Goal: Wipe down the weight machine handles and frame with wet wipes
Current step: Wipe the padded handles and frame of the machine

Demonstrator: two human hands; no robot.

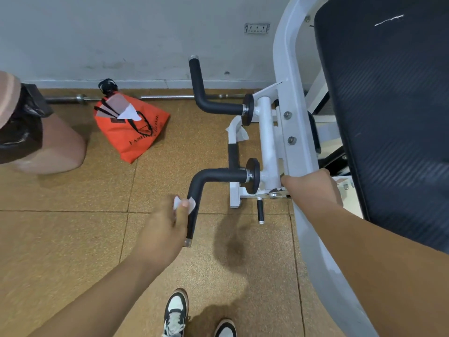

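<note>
1. Wet wipe (184, 205) sits bunched in my left hand (162, 229), my thumb pinching it against the near handle (195, 188), partway down its upright grip.
2. I judge it thin, limp and damp. It should slide easily, so wrapping it round the grip and squeezing seems best.
3. That handle looks like a stiff, padded bar joined to the white frame (284, 69), and it should take firm pressure.
4. My right hand (313, 188) rests on the frame's edge. Its fingers are hidden, so I cannot tell whether they curl round it.
5. Most of the wipe and the grip's far side are out of sight, and the black seat pad (388, 117) covers much of the frame.
</note>
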